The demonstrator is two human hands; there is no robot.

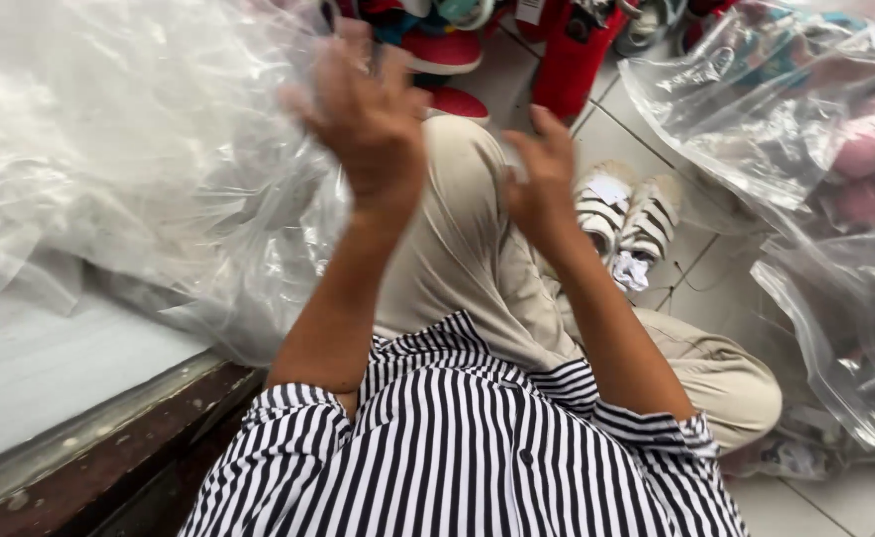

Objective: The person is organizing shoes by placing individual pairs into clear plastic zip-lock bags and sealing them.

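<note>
My left hand (363, 114) is raised in front of me, fingers spread, blurred, next to a large pile of clear plastic bags (129, 149) on the left; nothing shows in its grasp. My right hand (542, 174) is lifted beside it, fingers slightly curled and apart, holding nothing. Both hands hover above my bent knee in beige trousers (457, 239). A pair of white sandals with dark stripes (628, 214) lies on the tiled floor just right of my right hand. My striped shirt fills the bottom of the view.
Clear plastic bags holding pink and coloured shoes (815, 119) pile at the right. Red and white shoes (447, 55) and a red object (572, 55) sit at the top. A dark wooden ledge (109, 447) with a white surface runs at lower left.
</note>
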